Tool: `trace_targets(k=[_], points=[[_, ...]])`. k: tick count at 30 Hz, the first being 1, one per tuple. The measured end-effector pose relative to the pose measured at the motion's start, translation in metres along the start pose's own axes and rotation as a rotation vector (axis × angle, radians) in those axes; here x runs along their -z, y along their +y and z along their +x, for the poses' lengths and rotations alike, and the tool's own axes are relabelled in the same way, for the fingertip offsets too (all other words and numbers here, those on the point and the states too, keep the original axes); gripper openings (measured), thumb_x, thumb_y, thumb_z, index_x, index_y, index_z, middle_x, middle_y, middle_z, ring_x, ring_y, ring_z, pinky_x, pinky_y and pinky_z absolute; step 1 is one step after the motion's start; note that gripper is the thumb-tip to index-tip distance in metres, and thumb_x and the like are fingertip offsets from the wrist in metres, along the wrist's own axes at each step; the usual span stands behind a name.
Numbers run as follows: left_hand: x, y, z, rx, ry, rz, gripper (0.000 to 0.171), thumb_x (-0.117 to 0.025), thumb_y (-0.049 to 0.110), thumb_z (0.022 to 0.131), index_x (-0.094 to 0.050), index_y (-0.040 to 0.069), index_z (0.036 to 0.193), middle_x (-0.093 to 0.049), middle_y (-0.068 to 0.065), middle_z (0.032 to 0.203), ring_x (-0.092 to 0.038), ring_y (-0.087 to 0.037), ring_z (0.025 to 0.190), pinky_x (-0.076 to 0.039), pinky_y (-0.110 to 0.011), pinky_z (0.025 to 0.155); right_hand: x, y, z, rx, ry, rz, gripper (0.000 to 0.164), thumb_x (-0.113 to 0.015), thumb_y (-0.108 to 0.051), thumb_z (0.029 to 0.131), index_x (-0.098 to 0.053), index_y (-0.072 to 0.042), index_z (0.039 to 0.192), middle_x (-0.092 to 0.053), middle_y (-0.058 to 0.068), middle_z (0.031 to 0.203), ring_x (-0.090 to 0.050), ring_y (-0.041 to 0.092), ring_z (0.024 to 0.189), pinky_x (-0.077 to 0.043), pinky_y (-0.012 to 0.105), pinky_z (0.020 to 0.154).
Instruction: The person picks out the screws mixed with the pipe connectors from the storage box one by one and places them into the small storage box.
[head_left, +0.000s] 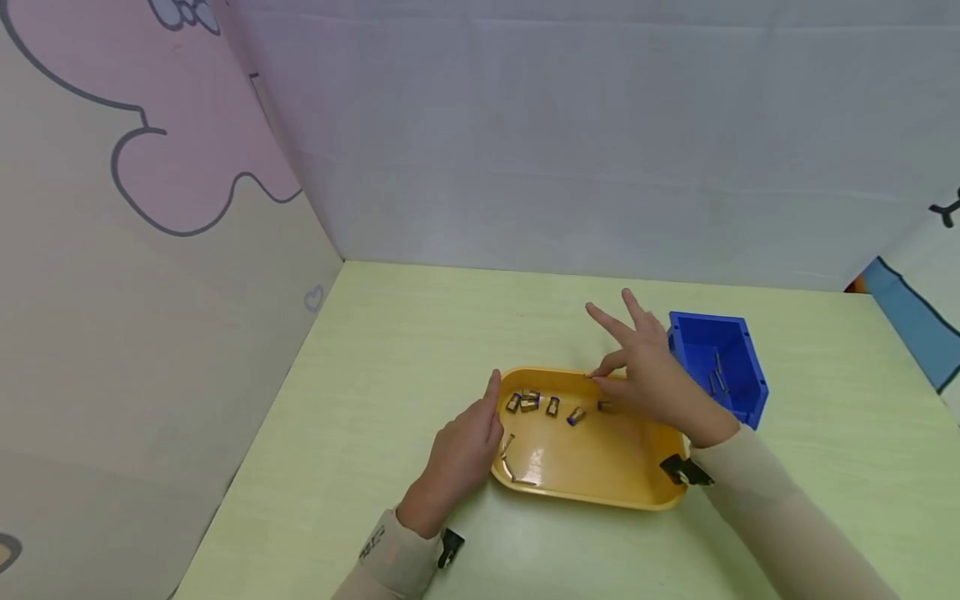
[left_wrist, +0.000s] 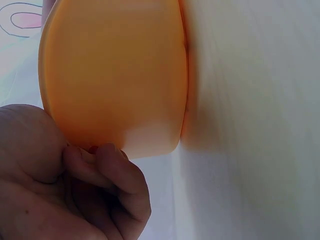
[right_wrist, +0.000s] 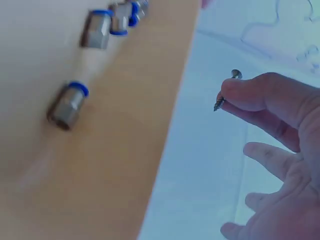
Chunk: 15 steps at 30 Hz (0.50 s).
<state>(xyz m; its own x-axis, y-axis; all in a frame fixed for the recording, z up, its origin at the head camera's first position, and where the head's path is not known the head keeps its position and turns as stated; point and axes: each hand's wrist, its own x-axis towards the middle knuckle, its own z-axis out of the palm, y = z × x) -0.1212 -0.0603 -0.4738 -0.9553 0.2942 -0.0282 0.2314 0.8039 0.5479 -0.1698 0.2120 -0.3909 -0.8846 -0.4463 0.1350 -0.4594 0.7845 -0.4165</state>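
My right hand (head_left: 648, 375) is over the far right part of a yellow tray (head_left: 592, 497). Between its thumb and index finger it pinches a small screw (right_wrist: 219, 103), head up and pointed end down, while the other fingers spread away. My left hand (head_left: 467, 446) grips the tray's left end, its fingers curled against the outer wall in the left wrist view. Several metal tube fittings (head_left: 552, 407) with blue rings lie along the tray's far side. A few screws (head_left: 508, 468) lie near its left end.
Right of the tray, partly behind my right forearm, stands a blue bin (head_left: 753, 367) with several screws (head_left: 718, 373) in it. The light green table (head_left: 420, 317) meets a white cloth wall (head_left: 570, 150) at the back and a printed wall (head_left: 210, 333) on the left.
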Motion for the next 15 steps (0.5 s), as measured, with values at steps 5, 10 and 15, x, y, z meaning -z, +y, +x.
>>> trace_targets(k=[5,10,15], points=[[0.002,0.002,-0.001,-0.006,0.004,-0.003,0.06,-0.041,0.019,0.105,-0.02,0.014,0.161,-0.064,-0.005,0.1,-0.041,-0.014,0.061,-0.038,-0.03,0.052,0.017,0.016,-0.011,-0.033,0.075,0.031,0.005,-0.081,-0.012,0.082,-0.081,-0.007,0.083,-0.032,0.012,0.16,0.007,0.038,0.151,0.0,0.073,0.109],[0.003,0.003,-0.002,-0.006,0.003,0.001,0.06,-0.041,0.019,0.105,-0.019,0.015,0.161,-0.062,-0.005,0.096,-0.038,-0.014,0.058,-0.037,-0.03,0.051,0.03,0.041,-0.024,-0.053,0.183,-0.019,0.003,-0.083,-0.007,0.078,-0.08,-0.006,0.077,-0.036,0.018,0.157,0.003,0.043,0.15,-0.001,0.075,0.107],[0.003,0.004,-0.002,-0.008,0.003,0.009,0.06,-0.041,0.02,0.105,-0.019,0.015,0.161,-0.063,-0.005,0.1,-0.038,-0.013,0.059,-0.036,-0.03,0.051,0.038,0.063,-0.036,-0.155,0.197,-0.017,0.007,-0.082,-0.006,0.08,-0.078,-0.002,0.077,-0.033,0.019,0.158,0.004,0.042,0.15,-0.001,0.077,0.105]])
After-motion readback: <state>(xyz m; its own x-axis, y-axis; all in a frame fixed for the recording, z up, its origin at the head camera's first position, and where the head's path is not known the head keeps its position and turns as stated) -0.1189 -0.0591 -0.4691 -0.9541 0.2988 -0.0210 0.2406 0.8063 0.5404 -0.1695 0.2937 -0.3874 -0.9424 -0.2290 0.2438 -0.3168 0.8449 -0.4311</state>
